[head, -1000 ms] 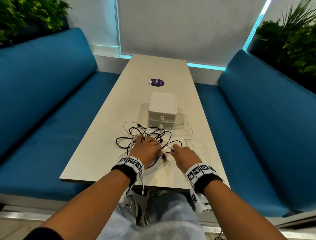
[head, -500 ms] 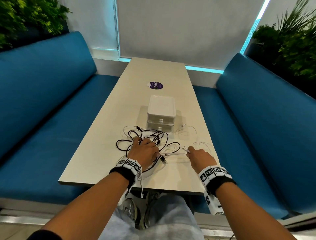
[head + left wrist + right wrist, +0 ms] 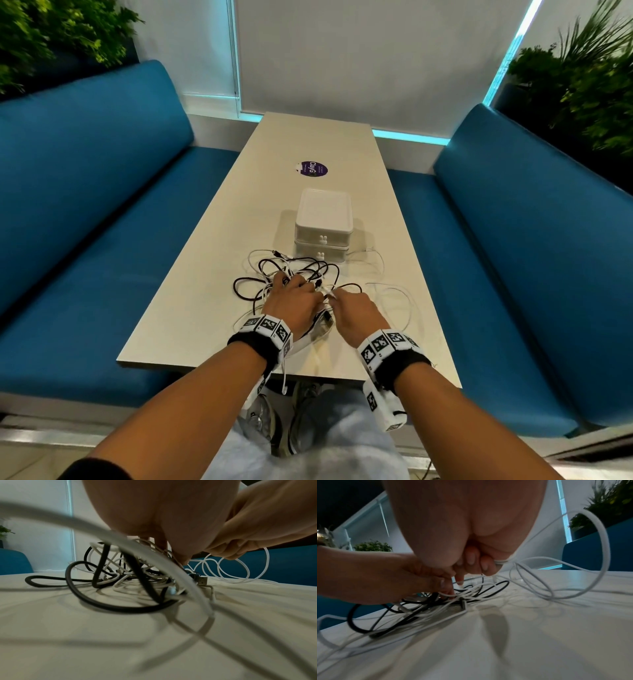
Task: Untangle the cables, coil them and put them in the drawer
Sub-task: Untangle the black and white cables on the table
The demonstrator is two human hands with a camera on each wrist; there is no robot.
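A tangle of black and white cables [image 3: 301, 274] lies on the table in front of a white two-drawer box [image 3: 323, 219]; both drawers are closed. My left hand [image 3: 294, 286] sits on the tangle with curled fingers, and its thumb and fingertips pinch strands in the pile [image 3: 448, 595]. Right beside it, my right hand [image 3: 334, 298] grips a thin white cable [image 3: 498, 561] in curled fingers. That cable's loose loops [image 3: 394, 298] spread to the right. In the left wrist view the black cable [image 3: 102, 601] arcs in front of the fingers.
The pale table [image 3: 212, 308] is long and narrow, with a purple sticker [image 3: 311, 169] beyond the box. Blue benches [image 3: 85, 222] run along both sides, and plants stand in the back corners. One white cable end hangs over the near edge [image 3: 284, 373].
Half a second ago my right hand was out to the right with the white cable; it has come back next to my left hand. The left hand stayed on the tangle.
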